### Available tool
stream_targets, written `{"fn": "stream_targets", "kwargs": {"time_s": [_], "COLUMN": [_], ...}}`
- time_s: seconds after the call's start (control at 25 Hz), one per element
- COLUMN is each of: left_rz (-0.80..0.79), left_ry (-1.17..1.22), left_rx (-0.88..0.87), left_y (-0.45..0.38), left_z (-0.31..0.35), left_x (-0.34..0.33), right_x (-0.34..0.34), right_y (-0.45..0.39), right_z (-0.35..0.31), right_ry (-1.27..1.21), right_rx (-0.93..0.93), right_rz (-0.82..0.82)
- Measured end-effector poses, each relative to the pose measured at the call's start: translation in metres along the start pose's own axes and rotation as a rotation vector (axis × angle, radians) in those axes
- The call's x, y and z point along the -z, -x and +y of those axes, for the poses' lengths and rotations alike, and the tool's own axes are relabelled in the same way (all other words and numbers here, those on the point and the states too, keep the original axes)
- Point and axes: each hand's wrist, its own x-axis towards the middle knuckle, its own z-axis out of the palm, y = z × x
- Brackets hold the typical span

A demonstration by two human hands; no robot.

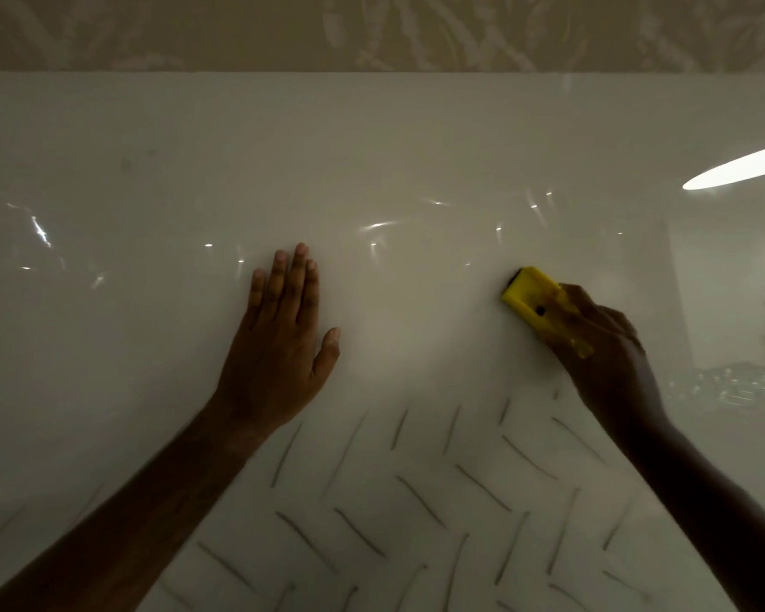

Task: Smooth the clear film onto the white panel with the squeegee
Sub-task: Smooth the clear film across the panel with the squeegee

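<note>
A glossy white panel (160, 139) fills most of the head view. Clear film (385, 225) lies over it, showing as shiny ripples and small glints across the middle. My left hand (279, 342) presses flat on the film, fingers straight and together, thumb spread to the right. My right hand (606, 346) grips a yellow squeegee (533, 298) at the right, its dark front edge set against the film and pointing up-left. The two hands are well apart.
The panel's far edge meets a beige leaf-patterned wall (372, 33). A bright light reflection (738, 170) glares at the upper right. Grey herringbone marks (416, 501) show on the near part of the surface between my forearms.
</note>
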Motion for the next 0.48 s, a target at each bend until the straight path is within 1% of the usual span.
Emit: {"fn": "stream_targets", "kwargs": {"time_s": [0.08, 0.16, 0.24, 0.28, 0.36, 0.44, 0.48], "left_rz": [0.012, 0.006, 0.003, 0.002, -0.003, -0.004, -0.004], "left_ry": [0.004, 0.014, 0.014, 0.012, 0.014, 0.016, 0.013], "left_rx": [0.002, 0.005, 0.007, 0.009, 0.008, 0.010, 0.008], "left_y": [-0.001, 0.000, 0.000, 0.000, 0.000, -0.001, -0.001], "left_z": [0.002, 0.003, 0.004, 0.004, 0.004, 0.005, 0.006], "left_x": [-0.001, -0.001, -0.002, -0.002, -0.002, 0.000, 0.000], "right_x": [-0.011, -0.015, -0.009, -0.003, 0.005, 0.014, 0.018], "right_y": [0.020, 0.055, 0.083, 0.088, 0.083, 0.055, 0.037], "right_z": [-0.015, -0.017, -0.003, 0.008, 0.036, 0.058, 0.064], "right_ry": [0.026, 0.033, 0.045, 0.052, 0.069, 0.071, 0.077], "right_rx": [0.137, 0.261, 0.290, 0.256, 0.121, 0.023, 0.006], "right_rz": [0.003, -0.041, -0.086, -0.096, -0.093, -0.072, -0.064]}}
